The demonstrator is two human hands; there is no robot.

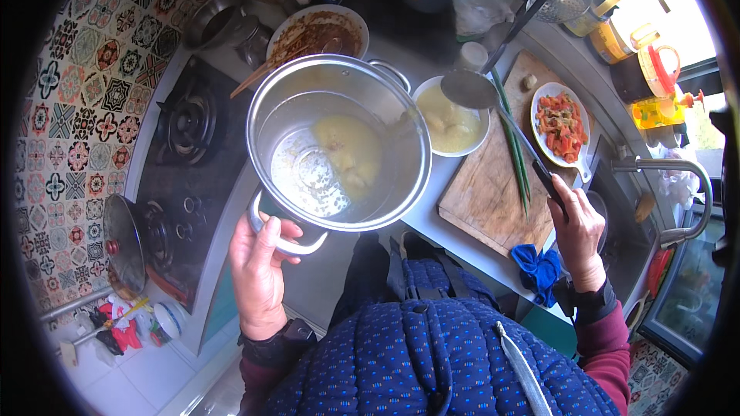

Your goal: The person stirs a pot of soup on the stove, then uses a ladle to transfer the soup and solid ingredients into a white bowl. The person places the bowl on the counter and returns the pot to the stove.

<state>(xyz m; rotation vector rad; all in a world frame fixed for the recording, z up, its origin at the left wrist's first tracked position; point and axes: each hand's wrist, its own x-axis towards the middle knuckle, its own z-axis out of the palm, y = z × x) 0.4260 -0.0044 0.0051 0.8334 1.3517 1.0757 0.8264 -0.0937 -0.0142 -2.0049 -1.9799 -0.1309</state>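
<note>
My left hand (261, 268) grips one loop handle of a large stainless steel pot (399, 185), which is tilted so its inside shows. Pale yellow broth with some solid pieces (351, 153) has pooled at one side of its base. In my right hand (578, 225) is the dark handle of a metal ladle (469, 89). The ladle's head overlaps a white bowl (448, 153) of similar yellow broth with pieces in it. This bowl stands just right of the pot, partly behind its rim.
A wooden chopping board (491, 202) carries green scallions (516, 167) and a white dish (585, 169) of chopped red pieces. A blue cloth (535, 274) lies at the counter edge. Behind the pot sits a bowl of brown sauce (347, 26) with chopsticks (248, 85). The gas hob (222, 144) is left, the faucet (702, 185) right.
</note>
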